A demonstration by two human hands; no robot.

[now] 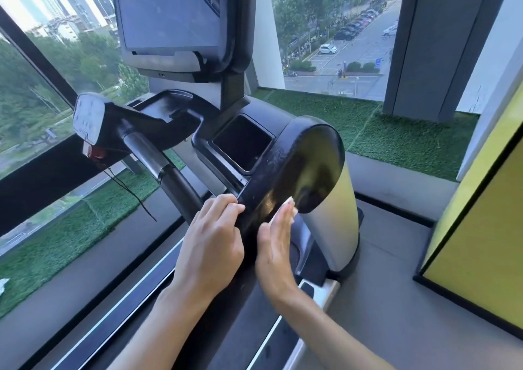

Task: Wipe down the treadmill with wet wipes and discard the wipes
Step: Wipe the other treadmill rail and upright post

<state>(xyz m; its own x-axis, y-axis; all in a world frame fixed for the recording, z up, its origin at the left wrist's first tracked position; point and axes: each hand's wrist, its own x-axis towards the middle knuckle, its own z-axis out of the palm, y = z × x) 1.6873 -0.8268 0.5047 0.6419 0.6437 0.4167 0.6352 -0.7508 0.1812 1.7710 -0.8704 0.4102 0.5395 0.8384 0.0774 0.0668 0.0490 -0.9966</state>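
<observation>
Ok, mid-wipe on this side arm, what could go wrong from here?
The white wet wipe is only pressed flat under the right hand against the glossy black curved arm rail, not pinched, so it could slide out and drop. If wiping moves toward the console, the thin black cord hanging from the red safety clip could snag on a hand.

Grey floor [396,245] carries the treadmill [331,199], its silver upright standing just past my right hand [276,245]. A yellow panel [481,228] stands on it further right, and fake turf [56,242] lies way left of my left hand [210,245].
</observation>
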